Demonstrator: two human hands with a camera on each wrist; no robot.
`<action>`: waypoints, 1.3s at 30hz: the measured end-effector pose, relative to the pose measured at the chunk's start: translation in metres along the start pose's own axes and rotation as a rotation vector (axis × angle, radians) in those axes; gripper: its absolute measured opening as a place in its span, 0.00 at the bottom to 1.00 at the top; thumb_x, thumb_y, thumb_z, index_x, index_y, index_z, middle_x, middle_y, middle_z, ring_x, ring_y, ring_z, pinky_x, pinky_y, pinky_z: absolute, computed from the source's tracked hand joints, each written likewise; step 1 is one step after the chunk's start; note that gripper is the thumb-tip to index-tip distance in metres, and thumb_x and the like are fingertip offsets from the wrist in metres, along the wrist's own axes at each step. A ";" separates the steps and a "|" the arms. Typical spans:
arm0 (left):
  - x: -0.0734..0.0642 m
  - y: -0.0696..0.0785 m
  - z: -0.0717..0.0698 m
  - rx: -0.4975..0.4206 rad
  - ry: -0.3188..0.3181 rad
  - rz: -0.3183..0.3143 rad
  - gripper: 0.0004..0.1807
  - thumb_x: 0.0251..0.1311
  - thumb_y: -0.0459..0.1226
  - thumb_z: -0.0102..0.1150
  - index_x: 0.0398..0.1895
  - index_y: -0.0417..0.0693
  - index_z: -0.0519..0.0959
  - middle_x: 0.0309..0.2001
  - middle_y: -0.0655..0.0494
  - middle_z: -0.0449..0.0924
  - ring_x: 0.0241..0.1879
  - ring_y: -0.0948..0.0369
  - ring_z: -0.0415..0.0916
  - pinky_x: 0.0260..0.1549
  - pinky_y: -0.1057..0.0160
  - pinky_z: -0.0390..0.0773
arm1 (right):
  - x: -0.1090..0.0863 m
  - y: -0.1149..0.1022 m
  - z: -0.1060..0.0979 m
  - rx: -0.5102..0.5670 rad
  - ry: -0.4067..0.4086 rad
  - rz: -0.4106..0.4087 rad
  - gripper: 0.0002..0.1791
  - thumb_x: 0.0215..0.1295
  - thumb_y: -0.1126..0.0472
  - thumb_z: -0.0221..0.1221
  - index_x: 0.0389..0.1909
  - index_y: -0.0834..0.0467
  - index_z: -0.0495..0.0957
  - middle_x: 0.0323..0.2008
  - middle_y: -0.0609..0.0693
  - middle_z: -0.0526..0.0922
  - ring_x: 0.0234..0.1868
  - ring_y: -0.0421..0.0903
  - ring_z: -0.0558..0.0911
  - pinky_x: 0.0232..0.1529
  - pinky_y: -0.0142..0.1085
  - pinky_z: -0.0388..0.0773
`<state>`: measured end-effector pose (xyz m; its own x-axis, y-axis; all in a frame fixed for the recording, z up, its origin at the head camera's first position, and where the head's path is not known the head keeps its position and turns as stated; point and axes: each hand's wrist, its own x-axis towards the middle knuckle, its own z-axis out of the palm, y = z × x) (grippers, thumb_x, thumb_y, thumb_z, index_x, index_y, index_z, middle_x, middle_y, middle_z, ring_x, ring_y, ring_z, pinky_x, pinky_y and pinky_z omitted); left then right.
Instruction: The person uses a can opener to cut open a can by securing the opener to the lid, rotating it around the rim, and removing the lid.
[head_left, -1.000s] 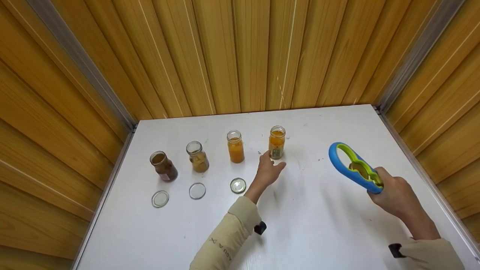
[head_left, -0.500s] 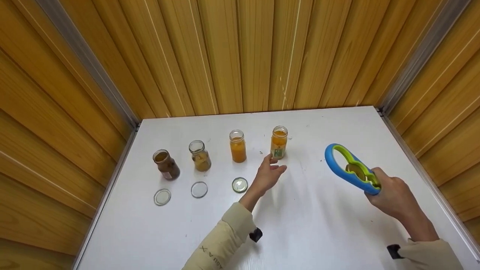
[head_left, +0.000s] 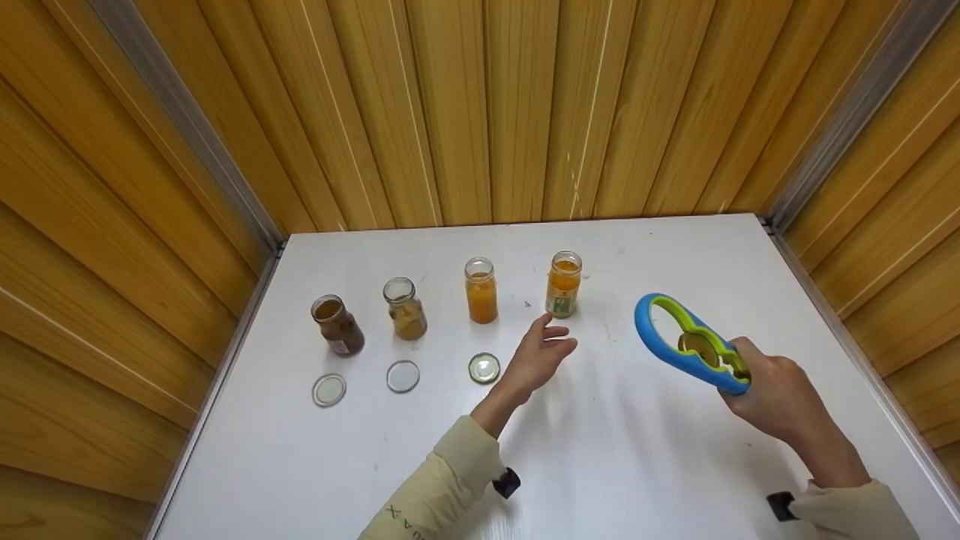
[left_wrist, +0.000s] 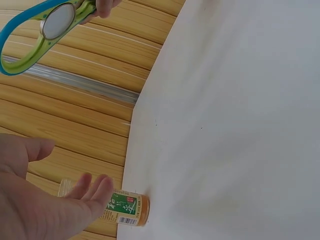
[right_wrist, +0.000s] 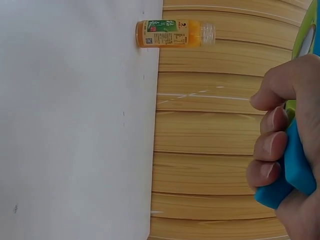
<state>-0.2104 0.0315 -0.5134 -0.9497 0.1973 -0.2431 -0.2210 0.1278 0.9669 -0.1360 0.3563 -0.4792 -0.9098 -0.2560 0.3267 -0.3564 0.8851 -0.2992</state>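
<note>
My right hand grips the handle of a blue and green jar opener, raised above the right of the table. A round lid sits inside the opener's green inner edge. My left hand, fingers loosely bent and holding nothing, is just in front of an uncapped glass jar of orange contents. That jar stands upright; its green and cream label shows in both wrist views. Whether a fingertip touches the jar I cannot tell.
Left of that jar stand three more uncapped jars: an orange one, a pale yellow one and a brown one. Three lids lie before them on the white table. Wood-patterned walls enclose the back and sides.
My left hand has drawn back slightly from the labelled jar, toward me. The right hand with the opener has shifted a little left in view. The whole scene has drifted slightly as the head moves.
</note>
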 end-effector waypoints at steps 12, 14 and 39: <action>-0.014 -0.001 -0.009 0.026 -0.067 -0.012 0.33 0.70 0.44 0.64 0.75 0.45 0.68 0.67 0.52 0.75 0.63 0.56 0.76 0.63 0.50 0.75 | 0.003 -0.013 0.001 0.004 -0.018 -0.029 0.27 0.47 0.71 0.76 0.47 0.64 0.73 0.24 0.48 0.77 0.22 0.43 0.74 0.24 0.40 0.78; -0.016 -0.002 -0.011 0.015 -0.086 -0.011 0.32 0.71 0.44 0.63 0.75 0.46 0.68 0.68 0.52 0.74 0.62 0.56 0.76 0.63 0.51 0.75 | 0.003 -0.014 0.002 0.005 -0.017 -0.035 0.27 0.47 0.71 0.76 0.47 0.65 0.73 0.25 0.48 0.78 0.22 0.43 0.75 0.24 0.40 0.79; -0.047 -0.014 -0.009 -0.010 -0.198 -0.021 0.28 0.70 0.46 0.65 0.71 0.55 0.74 0.62 0.60 0.78 0.57 0.58 0.80 0.63 0.45 0.75 | 0.008 -0.051 0.020 0.002 -0.041 -0.117 0.26 0.44 0.70 0.77 0.44 0.60 0.75 0.24 0.45 0.78 0.22 0.39 0.72 0.25 0.36 0.75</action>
<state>-0.1649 0.0117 -0.5143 -0.8827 0.3825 -0.2731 -0.2435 0.1248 0.9618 -0.1291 0.3019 -0.4791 -0.8698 -0.3731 0.3229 -0.4612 0.8474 -0.2631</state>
